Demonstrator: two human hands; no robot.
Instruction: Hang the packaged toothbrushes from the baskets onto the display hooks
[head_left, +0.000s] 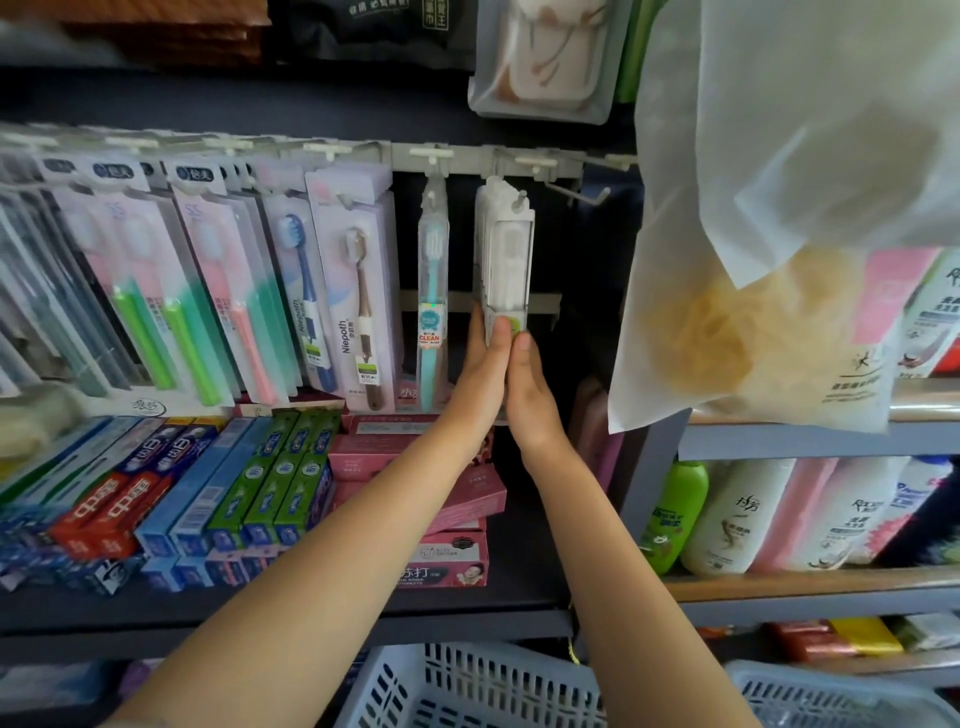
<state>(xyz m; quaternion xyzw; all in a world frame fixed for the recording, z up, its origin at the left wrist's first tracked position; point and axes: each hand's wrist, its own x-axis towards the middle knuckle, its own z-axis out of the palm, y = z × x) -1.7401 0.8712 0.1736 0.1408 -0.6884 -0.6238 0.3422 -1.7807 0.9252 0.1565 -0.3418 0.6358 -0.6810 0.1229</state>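
Observation:
A stack of white packaged toothbrushes (506, 260) hangs on a display hook (519, 200). My left hand (480, 374) holds the stack's lower end, thumb on the front and fingers behind. My right hand (530, 395) lies against the left one, its fingertips touching the packs' bottom right corner. To the left hangs a teal packaged toothbrush (431, 291) on its own hook, then many more packs (218, 291). An empty hook (582, 195) sticks out on the right. Two pale blue baskets (467, 686) (841, 696) stand at the bottom; I cannot see what is in them.
Toothpaste boxes (208, 499) lie on the shelf under the hooks. A large translucent bag with a yellow sponge (753, 312) hangs close on the right. Shampoo bottles (737, 519) fill the right-hand shelf.

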